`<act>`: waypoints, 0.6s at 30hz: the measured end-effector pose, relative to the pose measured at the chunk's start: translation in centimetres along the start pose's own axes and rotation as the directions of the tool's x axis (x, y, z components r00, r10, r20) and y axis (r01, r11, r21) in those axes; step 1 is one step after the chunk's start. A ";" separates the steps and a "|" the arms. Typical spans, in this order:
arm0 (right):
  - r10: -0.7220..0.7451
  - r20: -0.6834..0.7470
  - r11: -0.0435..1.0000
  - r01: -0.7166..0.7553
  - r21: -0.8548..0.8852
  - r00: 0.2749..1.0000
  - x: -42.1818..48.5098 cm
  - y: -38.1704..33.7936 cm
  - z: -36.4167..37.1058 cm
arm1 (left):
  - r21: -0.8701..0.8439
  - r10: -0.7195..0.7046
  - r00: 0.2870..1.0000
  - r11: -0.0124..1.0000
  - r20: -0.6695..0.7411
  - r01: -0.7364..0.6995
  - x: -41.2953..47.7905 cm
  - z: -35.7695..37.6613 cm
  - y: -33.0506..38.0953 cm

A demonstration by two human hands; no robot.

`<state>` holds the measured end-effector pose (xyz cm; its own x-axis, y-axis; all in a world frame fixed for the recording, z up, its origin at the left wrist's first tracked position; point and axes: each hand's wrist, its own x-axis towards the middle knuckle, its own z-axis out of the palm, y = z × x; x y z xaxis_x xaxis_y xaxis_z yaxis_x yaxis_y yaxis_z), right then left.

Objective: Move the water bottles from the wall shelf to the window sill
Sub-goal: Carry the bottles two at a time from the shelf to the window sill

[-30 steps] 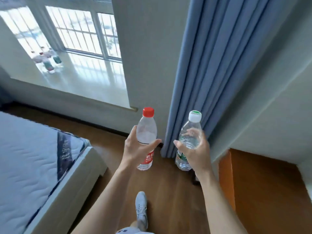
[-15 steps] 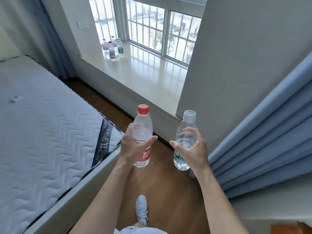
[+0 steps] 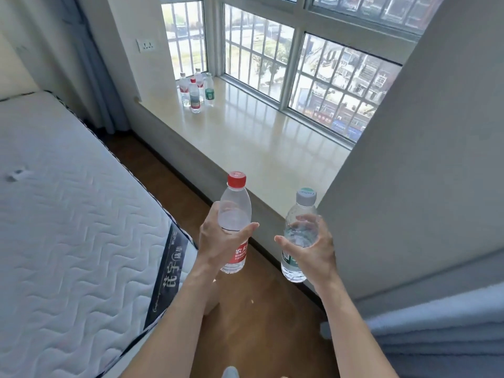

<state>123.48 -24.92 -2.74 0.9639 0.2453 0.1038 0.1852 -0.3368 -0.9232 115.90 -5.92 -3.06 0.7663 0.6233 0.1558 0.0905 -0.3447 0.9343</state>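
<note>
The left hand's (image 3: 218,238) fingers (image 3: 246,230) wrap a red-capped bottle (image 3: 235,214); the right hand's (image 3: 313,251) clasp a white-capped bottle (image 3: 301,227), both upright above the floor (image 3: 253,309). Ahead, the window sill (image 3: 259,143) carries a cluster of bottles (image 3: 195,90) in its far left corner, beside the mattress (image 3: 68,214).

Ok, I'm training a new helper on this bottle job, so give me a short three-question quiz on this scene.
1. True or false: the left hand holds the red-capped bottle.
2. What cap colour has the bottle in the right hand? A white, B blue, C black.
3. Where do the other bottles stand on the window sill?

Key: 1 true. 2 A. 3 At its far end, clustered upright.
</note>
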 end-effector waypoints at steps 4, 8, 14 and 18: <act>-0.004 0.055 1.000 0.004 0.002 0.998 3.8 0.0 2.6 | -0.001 -0.027 0.999 1.000 -0.034 0.027 3.7 -0.4 -1.1; -0.025 0.133 1.000 0.024 0.006 0.991 8.0 -0.1 5.1 | 0.026 -0.045 0.998 0.999 -0.053 0.046 7.5 -0.4 -2.0; -0.067 0.241 0.997 0.055 0.057 0.968 18.3 -0.3 9.3 | 0.087 -0.078 0.985 0.992 -0.156 0.092 15.6 0.1 -2.7; -0.095 0.325 0.993 0.066 0.097 0.941 26.2 -0.8 12.1 | 0.071 -0.136 0.962 0.985 -0.236 0.156 21.6 1.1 -2.9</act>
<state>146.23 -7.23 -3.73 0.8272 0.5582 0.0647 0.2290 -0.2298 -0.9459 132.88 7.80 -2.79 0.5746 0.8125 0.0989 0.2538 -0.2917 0.9222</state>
